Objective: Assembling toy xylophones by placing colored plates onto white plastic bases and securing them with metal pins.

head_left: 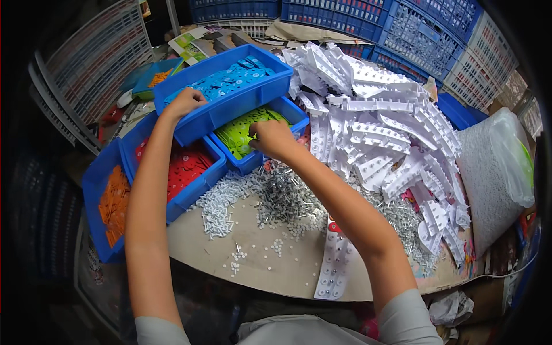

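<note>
My left hand (187,102) reaches over the near rim of the upper blue bin (241,99), at the flat blue plastic pieces (238,77) inside. Its fingers are curled in, and what they hold, if anything, is hidden. Lower and to the right, my right hand (271,139) has its fingers bent together over the flat green pieces (238,131) in another blue bin (299,112). Whatever lies between those fingertips cannot be made out. Near the table's front edge, below my right forearm, lies a white studded plastic strip (333,267) with a red piece (334,226) at its far end.
More blue bins hold red pieces (187,169) and orange pieces (115,201) at left. White pegs (218,201) and metal pins (287,195) lie heaped mid-table. White plastic strips (379,126) pile up at right, beside a clear bag (497,178). Blue crates (422,40) stand behind.
</note>
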